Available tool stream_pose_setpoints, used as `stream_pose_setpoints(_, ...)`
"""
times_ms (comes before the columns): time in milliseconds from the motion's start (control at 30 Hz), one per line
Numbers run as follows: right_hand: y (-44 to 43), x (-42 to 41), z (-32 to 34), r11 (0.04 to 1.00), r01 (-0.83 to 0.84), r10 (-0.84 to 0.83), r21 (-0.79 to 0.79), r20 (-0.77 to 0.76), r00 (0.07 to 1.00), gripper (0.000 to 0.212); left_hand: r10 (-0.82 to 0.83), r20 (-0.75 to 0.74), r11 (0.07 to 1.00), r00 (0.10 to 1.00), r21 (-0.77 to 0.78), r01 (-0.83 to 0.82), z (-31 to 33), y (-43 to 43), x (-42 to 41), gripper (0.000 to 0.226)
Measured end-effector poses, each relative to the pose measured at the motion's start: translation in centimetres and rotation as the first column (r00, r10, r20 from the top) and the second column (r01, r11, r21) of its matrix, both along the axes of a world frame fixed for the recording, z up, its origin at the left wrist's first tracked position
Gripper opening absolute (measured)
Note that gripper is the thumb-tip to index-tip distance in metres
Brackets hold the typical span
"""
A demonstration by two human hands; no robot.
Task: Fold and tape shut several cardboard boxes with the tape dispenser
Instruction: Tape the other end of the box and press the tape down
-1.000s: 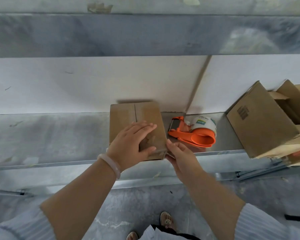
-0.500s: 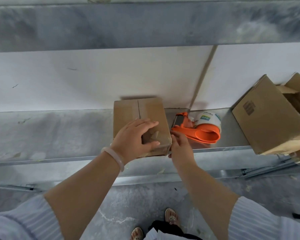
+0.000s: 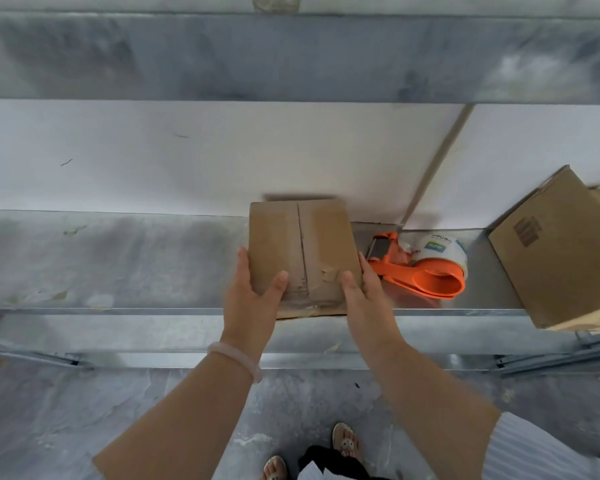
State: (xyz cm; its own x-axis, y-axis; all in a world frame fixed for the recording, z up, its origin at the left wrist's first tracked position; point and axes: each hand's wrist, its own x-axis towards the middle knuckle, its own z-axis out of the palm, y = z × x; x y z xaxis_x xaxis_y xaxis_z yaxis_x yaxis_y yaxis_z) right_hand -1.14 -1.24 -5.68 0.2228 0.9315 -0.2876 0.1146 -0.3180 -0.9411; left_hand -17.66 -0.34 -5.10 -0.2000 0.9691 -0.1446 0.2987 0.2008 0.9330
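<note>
Shelf (image 3: 118, 261): grey sheet metal, scuffed, running left to right under a white wall (image 3: 187, 157).
Floor (image 3: 84, 410): bare concrete.
Box (image 3: 302, 244): closed, centre seam, lying at the shelf's near edge.
Left hand (image 3: 253, 299), right hand (image 3: 364, 299): each clasps one side of the box, thumb on top.
Dispenser (image 3: 420, 275): orange, on the shelf just right of the box.
Roll (image 3: 440, 249): white, with a green-and-blue label too blurred to read.
Second box (image 3: 561, 251): at the right edge, tilted, with an illegible dark printed mark.

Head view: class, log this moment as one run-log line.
small box: flaps closed, on shelf | left hand: grips its left side | right hand: grips its right side | tape dispenser: lies right of box
</note>
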Motion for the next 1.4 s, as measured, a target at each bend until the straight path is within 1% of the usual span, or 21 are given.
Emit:
stream_pose_setpoints(100,-0.1,-0.1,-0.2,1.0,0.001,-0.001,0.006,-0.046,0.999,0.049,0.006,0.197,1.0,0.98,0.008,-0.008,-0.6,-0.2,-0.2,0.062)
stream_pose_setpoints(167,-0.3,0.1,-0.5,0.999,-0.032,0.033,0.03,-0.03,0.999,0.049,-0.012,0.219,0.999,0.976,0.036,0.004,-0.9,-0.3,-0.5,0.054)
stream_pose_setpoints(200,-0.4,0.3,-0.5,0.997,-0.06,0.06,0.039,-0.004,0.998,0.05,-0.043,0.199,0.998,0.979,0.053,0.033,-1.0,-0.4,-0.9,0.053)
stream_pose_setpoints(267,-0.3,0.8,-0.7,0.991,-0.126,0.124,0.05,0.047,0.991,0.053,-0.153,0.08,0.987,0.985,0.066,0.148,-1.2,-0.3,-2.2,0.06)
stream_pose_setpoints(333,-0.2,1.6,-0.6,0.98,-0.199,0.197,0.028,0.073,0.978,0.059,-0.291,-0.065,0.955,0.955,0.039,0.294,-1.0,-0.3,-3.7,0.072)
stream_pose_setpoints(433,-0.3,2.9,-0.5,0.943,-0.333,0.329,-0.002,0.171,0.929,0.078,-0.442,-0.371,0.869,0.817,0.047,0.492,-1.0,0.0,-5.5,0.096)
stream_pose_setpoints(500,-0.4,3.4,-0.7,0.925,-0.38,0.368,-0.012,0.281,0.886,0.087,-0.436,-0.485,0.847,0.758,0.064,0.528,-1.4,0.3,-6.1,0.096)
stream_pose_setpoints(600,-0.1,3.7,-0.7,0.901,-0.434,0.399,-0.016,0.427,0.812,0.085,-0.395,-0.596,0.831,0.699,0.092,0.548,-1.7,0.9,-6.2,0.09)
stream_pose_setpoints(667,0.2,4.1,-0.7,0.879,-0.477,0.406,-0.001,0.527,0.747,0.083,-0.382,-0.658,0.805,0.649,0.108,0.583,-2.0,1.3,-6.6,0.092)
stream_pose_setpoints(733,0.4,4.5,-0.9,0.862,-0.507,0.404,0.018,0.581,0.707,0.081,-0.414,-0.663,0.775,0.623,0.102,0.624,-2.5,1.5,-7.5,0.089)
stream_pose_setpoints(800,0.5,4.7,-1.1,0.845,-0.534,0.412,0.02,0.612,0.675,0.08,-0.479,-0.613,0.745,0.629,0.095,0.66,-2.8,1.7,-8.1,0.083)
stream_pose_setpoints(900,0.5,4.9,-1.2,0.839,-0.545,0.424,0.005,0.622,0.658,0.08,-0.539,-0.47,0.759,0.699,0.09,0.645,-2.9,1.3,-8.1,0.074)
stream_pose_setpoints(933,0.3,5.0,-1.1,0.839,-0.542,0.378,0.051,0.662,0.647,0.079,-0.515,-0.455,0.779,0.727,0.106,0.618,-2.7,0.9,-7.8,0.071)
stream_pose_setpoints(967,0.2,5.0,-0.9,0.825,-0.549,0.293,0.134,0.729,0.619,0.077,-0.449,-0.493,0.795,0.745,0.158,0.585,-2.4,0.5,-7.4,0.066)
stream_pose_setpoints(1000,0.1,5.0,-0.8,0.784,-0.574,0.186,0.237,0.792,0.581,0.073,-0.352,-0.568,0.79,0.744,0.246,0.562,-2.1,0.2,-6.9,0.062)
stream_pose_setpoints(1067,0.4,4.7,-0.8,0.659,-0.645,0.034,0.388,0.84,0.541,0.058,-0.181,-0.703,0.704,0.688,0.396,0.59,-1.3,0.1,-5.3,0.051)
stream_pose_setpoints(1133,0.9,3.9,-0.8,0.584,-0.697,0.007,0.416,0.856,0.516,0.043,-0.123,-0.779,0.601,0.615,0.434,0.671,-1.0,0.6,-3.8,0.043)
stream_pose_setpoints(1167,1.1,3.5,-0.9,0.572,-0.708,-0.003,0.414,0.864,0.503,0.039,-0.109,-0.795,0.579,0.596,0.437,0.688,-1.0,1.0,-3.3,0.04)
stream_pose_setpoints(1267,1.8,3.2,-1.3,0.555,-0.705,-0.042,0.441,0.862,0.506,0.033,-0.071,-0.785,0.589,0.616,0.465,0.661,-1.7,1.9,-2.7,0.03)
stream_pose_setpoints(1333,2.2,3.6,-1.4,0.544,-0.714,-0.031,0.442,0.86,0.509,0.031,-0.058,-0.777,0.592,0.627,0.479,0.648,-2.0,2.1,-2.8,0.026)
stream_pose_setpoints(1400,2.6,4.0,-1.3,0.526,-0.743,0.0,0.415,0.873,0.487,0.029,-0.067,-0.791,0.583,0.608,0.463,0.667,-1.9,2.2,-2.9,0.025)
